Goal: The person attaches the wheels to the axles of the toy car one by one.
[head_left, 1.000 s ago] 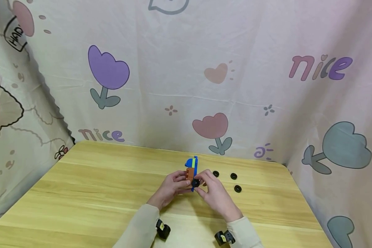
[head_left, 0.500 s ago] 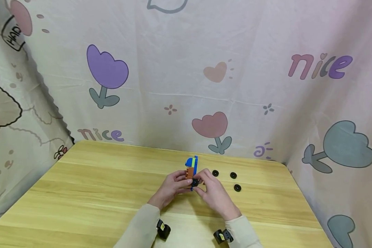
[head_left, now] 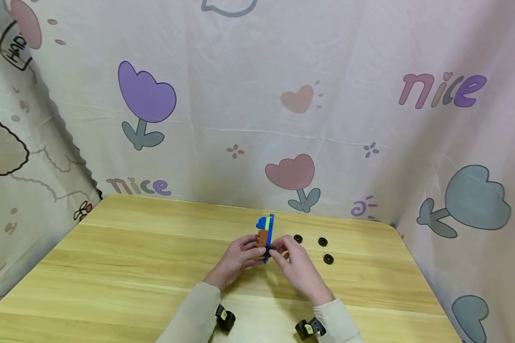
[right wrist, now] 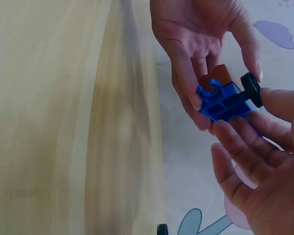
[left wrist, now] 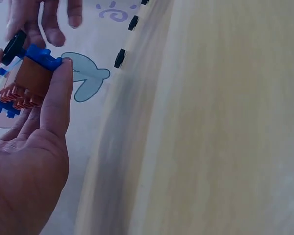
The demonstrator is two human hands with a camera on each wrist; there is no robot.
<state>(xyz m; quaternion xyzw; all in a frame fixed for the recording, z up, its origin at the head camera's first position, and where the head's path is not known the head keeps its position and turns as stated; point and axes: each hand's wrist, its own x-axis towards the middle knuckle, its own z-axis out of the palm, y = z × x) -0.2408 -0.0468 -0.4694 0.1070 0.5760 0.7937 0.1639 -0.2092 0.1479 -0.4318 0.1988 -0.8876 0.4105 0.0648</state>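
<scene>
My left hand point(head_left: 233, 262) grips a small toy car of building bricks point(head_left: 262, 237), upended above the table. The car has a blue base point(right wrist: 225, 105), a brown brick block point(left wrist: 33, 78) and a blue curved piece with a lime stripe. A black wheel point(right wrist: 251, 90) sits at the end of a stub on the base's side. With the thumb on this wheel's outer face, my right hand point(head_left: 298, 267) pinches it against the car, its fingertips at the base's underside. Left-hand fingers partly hide the brown block.
Three loose black wheels lie right of the hands: one at the back point(head_left: 298, 238), one farther right point(head_left: 323, 242) and one nearer point(head_left: 328, 259). A patterned curtain point(head_left: 240, 109) hangs behind the wooden table point(head_left: 133, 257).
The car has turned slightly, so its black wheel, facing the head camera before, now shows nearly edge-on. My right thumb and fingers have shifted at the wheel. The left hand keeps its grip.
</scene>
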